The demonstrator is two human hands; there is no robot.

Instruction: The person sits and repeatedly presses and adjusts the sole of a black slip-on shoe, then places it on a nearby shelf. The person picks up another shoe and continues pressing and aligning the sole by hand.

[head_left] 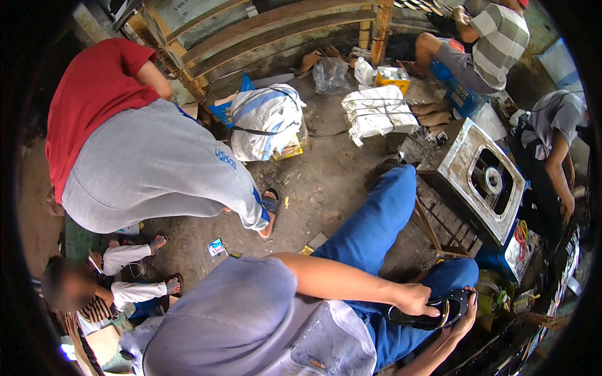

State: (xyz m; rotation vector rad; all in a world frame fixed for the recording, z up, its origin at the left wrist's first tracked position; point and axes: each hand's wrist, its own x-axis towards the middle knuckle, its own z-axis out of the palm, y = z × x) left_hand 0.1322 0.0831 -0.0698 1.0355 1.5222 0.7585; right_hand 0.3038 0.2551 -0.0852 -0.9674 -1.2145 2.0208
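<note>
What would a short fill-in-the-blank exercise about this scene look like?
1. The left hand and right hand hold a sandal coloured mostly ____.
2. The jeans near them are coloured ____.
3. The bending person at the picture's left wears a ____ shirt.
4. The box beside the white jug is mostly ____.

Missing words: black; blue; red; yellow.

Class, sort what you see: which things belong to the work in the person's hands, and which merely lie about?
In use:
- black sandal
- left hand and right hand, both gripping it

Apparently lying about:
- white tied bundle
- crumpled clear bag
- white jug
- small blue-and-white packet
</note>
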